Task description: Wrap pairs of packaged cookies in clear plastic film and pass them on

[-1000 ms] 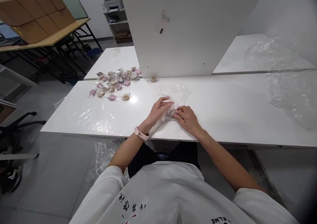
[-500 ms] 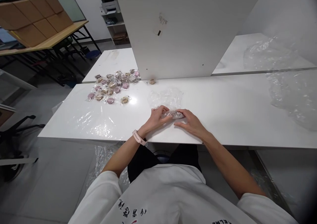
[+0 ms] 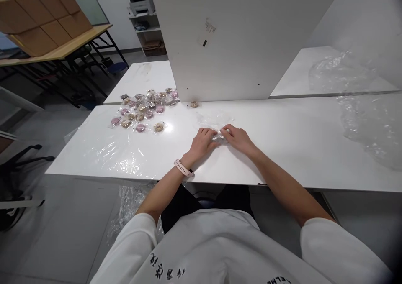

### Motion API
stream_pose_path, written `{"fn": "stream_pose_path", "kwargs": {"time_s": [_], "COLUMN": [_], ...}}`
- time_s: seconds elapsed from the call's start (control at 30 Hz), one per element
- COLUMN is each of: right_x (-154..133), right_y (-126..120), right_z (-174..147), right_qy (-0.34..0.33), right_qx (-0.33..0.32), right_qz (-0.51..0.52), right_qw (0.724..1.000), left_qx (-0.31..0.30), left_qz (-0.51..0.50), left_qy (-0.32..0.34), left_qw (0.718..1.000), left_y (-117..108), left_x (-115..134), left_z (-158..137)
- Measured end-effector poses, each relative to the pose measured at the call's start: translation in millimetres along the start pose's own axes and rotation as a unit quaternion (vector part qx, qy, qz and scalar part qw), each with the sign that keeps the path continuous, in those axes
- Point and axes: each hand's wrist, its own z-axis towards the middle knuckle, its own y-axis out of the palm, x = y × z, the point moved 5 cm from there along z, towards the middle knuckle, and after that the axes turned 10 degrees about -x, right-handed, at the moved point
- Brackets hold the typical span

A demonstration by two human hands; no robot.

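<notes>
A sheet of bubble wrap lies on the white table in front of me, its near end rolled into a small bundle. My left hand closes on the left end of that roll, fingers bent over it. From the right, my right hand grips the roll's other side with thumb and fingers. The loose flat part of the bubble wrap spreads beyond my fingertips. Whatever is inside the roll cannot be made out. A pink wristband circles my left wrist.
Several individually wrapped round sweets or cakes lie piled on the left, and a single wrapped one sits by the upright white panel. Clear plastic film covers the table's left end. More bubble wrap lies at the right.
Both hands have moved away from me with the roll, taking up more of the flat bubble wrap. The fingers of my right hand have closed in on the roll.
</notes>
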Motion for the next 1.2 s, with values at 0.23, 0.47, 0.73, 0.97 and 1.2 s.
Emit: {"fn": "stream_pose_path", "kwargs": {"time_s": [0.23, 0.47, 0.73, 0.97, 1.2], "right_x": [6, 4, -9, 4, 46], "right_y": [7, -7, -13, -6, -32], "right_z": [-15, 9, 10, 16, -11], "right_qy": [-0.066, 0.056, -0.093, -0.115, -0.023], "right_qx": [0.036, -0.013, 0.148, 0.037, -0.126], "right_qz": [-0.1, -0.086, -0.126, 0.117, 0.276], "right_qw": [0.992, 0.995, 0.977, 0.986, 0.953], "left_qx": [-0.016, 0.092, -0.045, -0.057, -0.063], "left_qz": [-0.208, 0.022, -0.024, -0.392, -0.485], "left_qy": [-0.153, -0.098, -0.076, -0.164, -0.152], "left_qw": [0.966, 0.991, 0.996, 0.904, 0.859], "left_y": [-10, -14, -11, -11, 9], "left_x": [-9, 15, -4, -21, -7], "left_z": [16, 10, 24, 49, 38]}}
